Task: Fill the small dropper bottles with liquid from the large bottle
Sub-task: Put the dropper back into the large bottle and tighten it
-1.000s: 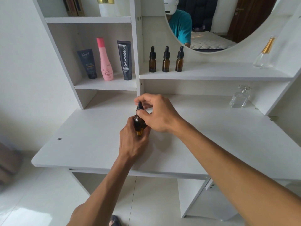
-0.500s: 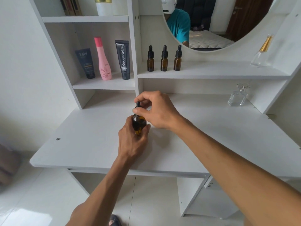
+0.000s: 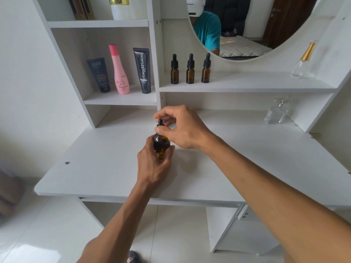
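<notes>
You are working in bright, even daylight that leaves only soft, faint shadows on the white desk (image 3: 106,168) under your hands, and a pale glare patch sits on the floor tiles (image 3: 24,251) at the lower left. Your wide-angle lens bends the shelf uprights (image 3: 152,54) and the desk's edges outward towards the frame borders. The middle is sharp, while the far left edge smears into a blurred brownish shape (image 3: 9,194).

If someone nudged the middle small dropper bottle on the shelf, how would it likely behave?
The middle dropper bottle looks tall and narrow, so it would probably tip rather than slide. Toppling sideways, it could knock a neighbouring bottle. It appears to be amber glass, so likely rigid and breakable.
</notes>
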The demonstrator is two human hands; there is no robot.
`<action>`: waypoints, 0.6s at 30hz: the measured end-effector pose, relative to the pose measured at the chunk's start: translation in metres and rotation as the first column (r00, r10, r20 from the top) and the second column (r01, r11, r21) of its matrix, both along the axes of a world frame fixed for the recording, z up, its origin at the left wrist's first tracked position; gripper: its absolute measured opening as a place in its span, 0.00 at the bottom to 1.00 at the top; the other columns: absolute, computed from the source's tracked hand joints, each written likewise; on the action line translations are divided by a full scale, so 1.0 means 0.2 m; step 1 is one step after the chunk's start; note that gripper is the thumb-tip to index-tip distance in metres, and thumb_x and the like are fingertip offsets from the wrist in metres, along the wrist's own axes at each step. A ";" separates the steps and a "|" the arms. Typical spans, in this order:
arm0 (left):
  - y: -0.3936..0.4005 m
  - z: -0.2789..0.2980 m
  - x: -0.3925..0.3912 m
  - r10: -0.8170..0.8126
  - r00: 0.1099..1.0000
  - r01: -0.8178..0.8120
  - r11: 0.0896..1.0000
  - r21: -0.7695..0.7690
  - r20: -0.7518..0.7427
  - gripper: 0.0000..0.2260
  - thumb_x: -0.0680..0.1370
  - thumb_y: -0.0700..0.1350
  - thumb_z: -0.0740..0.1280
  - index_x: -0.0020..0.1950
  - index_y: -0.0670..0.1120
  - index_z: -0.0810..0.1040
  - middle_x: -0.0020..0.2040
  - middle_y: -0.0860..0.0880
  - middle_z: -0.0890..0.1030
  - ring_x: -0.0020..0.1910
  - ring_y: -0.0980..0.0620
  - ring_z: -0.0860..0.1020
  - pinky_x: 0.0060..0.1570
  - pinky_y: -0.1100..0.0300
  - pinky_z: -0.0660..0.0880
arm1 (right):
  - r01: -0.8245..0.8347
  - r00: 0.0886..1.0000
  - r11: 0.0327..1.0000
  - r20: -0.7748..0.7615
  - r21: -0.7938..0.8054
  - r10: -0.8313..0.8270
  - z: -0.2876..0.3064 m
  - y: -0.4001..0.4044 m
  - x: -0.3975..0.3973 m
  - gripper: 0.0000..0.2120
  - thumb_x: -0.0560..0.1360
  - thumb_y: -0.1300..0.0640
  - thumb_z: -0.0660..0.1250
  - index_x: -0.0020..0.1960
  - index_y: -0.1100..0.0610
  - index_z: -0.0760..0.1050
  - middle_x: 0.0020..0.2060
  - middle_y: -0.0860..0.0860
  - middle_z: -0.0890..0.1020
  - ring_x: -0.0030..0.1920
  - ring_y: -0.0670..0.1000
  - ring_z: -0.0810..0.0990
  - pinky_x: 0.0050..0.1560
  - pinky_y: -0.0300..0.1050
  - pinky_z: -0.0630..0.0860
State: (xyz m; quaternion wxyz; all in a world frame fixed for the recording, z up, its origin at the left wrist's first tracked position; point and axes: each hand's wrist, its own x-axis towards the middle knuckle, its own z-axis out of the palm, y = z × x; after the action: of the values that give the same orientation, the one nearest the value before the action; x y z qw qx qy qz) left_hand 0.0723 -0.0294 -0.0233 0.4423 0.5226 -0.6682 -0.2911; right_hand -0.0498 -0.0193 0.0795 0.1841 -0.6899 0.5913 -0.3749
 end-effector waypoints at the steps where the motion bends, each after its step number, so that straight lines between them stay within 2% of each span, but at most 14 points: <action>1: 0.00 0.00 0.00 -0.001 1.000 0.001 1.000 -0.003 0.000 0.13 0.77 0.50 0.72 0.59 0.49 0.76 0.46 0.53 0.84 0.45 0.52 0.80 0.40 0.68 0.69 | -0.012 1.000 1.000 0.006 0.011 0.012 0.00 0.00 0.00 0.14 0.75 0.59 0.73 0.60 0.53 0.81 0.52 0.48 0.85 0.53 0.45 0.83 0.55 0.32 0.76; 3: 0.00 0.00 0.00 -0.005 1.000 0.005 1.000 -0.002 -0.004 0.14 0.77 0.50 0.72 0.60 0.49 0.76 0.47 0.52 0.85 0.46 0.52 0.81 0.44 0.63 0.72 | -0.013 1.000 1.000 0.009 0.010 0.013 0.00 0.00 0.00 0.14 0.75 0.61 0.72 0.60 0.54 0.81 0.51 0.48 0.86 0.53 0.44 0.83 0.57 0.35 0.77; 5: 0.01 0.00 0.00 -0.003 1.000 0.003 1.000 0.003 -0.007 0.14 0.78 0.49 0.72 0.61 0.48 0.76 0.48 0.52 0.84 0.47 0.51 0.81 0.47 0.60 0.73 | 0.022 1.000 1.000 0.002 -0.017 -0.022 -0.01 0.00 0.01 0.13 0.74 0.58 0.75 0.57 0.54 0.82 0.47 0.49 0.85 0.50 0.46 0.83 0.53 0.36 0.78; 8: 0.01 0.01 0.00 -0.002 1.000 0.002 1.000 0.003 -0.010 0.12 0.78 0.48 0.72 0.59 0.48 0.76 0.47 0.52 0.84 0.46 0.52 0.81 0.44 0.63 0.73 | 0.034 0.999 0.999 0.001 -0.020 -0.034 -0.01 0.00 0.02 0.13 0.73 0.56 0.76 0.57 0.54 0.82 0.46 0.48 0.84 0.49 0.47 0.83 0.48 0.33 0.75; 10: 0.01 0.01 0.00 -0.008 1.000 0.008 1.000 -0.001 -0.016 0.13 0.78 0.48 0.72 0.61 0.48 0.76 0.47 0.52 0.84 0.46 0.52 0.82 0.43 0.64 0.73 | 0.004 1.000 1.000 0.010 0.014 -0.004 -0.01 0.00 0.01 0.14 0.74 0.59 0.74 0.59 0.53 0.81 0.51 0.48 0.85 0.52 0.46 0.83 0.53 0.32 0.76; 12: 0.01 0.01 0.00 -0.010 1.000 0.010 1.000 -0.002 -0.020 0.14 0.78 0.47 0.72 0.62 0.48 0.76 0.48 0.52 0.84 0.46 0.52 0.81 0.45 0.61 0.73 | -0.005 1.000 1.000 0.024 0.019 0.004 -0.02 0.01 0.02 0.13 0.75 0.60 0.73 0.59 0.53 0.82 0.52 0.49 0.86 0.54 0.45 0.83 0.58 0.36 0.78; 15: 0.01 0.02 0.00 -0.004 1.000 0.004 1.000 -0.001 -0.002 0.13 0.78 0.47 0.72 0.61 0.47 0.76 0.47 0.54 0.82 0.43 0.56 0.80 0.42 0.67 0.71 | 0.054 0.998 0.998 0.029 -0.014 -0.053 -0.03 0.01 0.02 0.13 0.73 0.55 0.76 0.56 0.54 0.82 0.47 0.48 0.85 0.48 0.46 0.83 0.53 0.37 0.78; 18: 0.01 0.02 0.00 -0.009 1.000 0.009 1.000 0.002 -0.006 0.12 0.78 0.47 0.72 0.59 0.48 0.75 0.44 0.57 0.81 0.42 0.60 0.79 0.40 0.72 0.71 | 0.045 0.998 0.999 0.035 0.006 -0.045 -0.02 0.01 0.02 0.15 0.73 0.54 0.76 0.59 0.53 0.81 0.51 0.49 0.84 0.50 0.46 0.83 0.53 0.36 0.77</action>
State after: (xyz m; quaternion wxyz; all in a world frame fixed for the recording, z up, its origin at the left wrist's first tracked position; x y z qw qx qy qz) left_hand 0.0727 -0.0270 -0.0197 0.4424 0.5191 -0.6690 -0.2954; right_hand -0.0467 -0.0166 0.0745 0.1876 -0.6691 0.6044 -0.3896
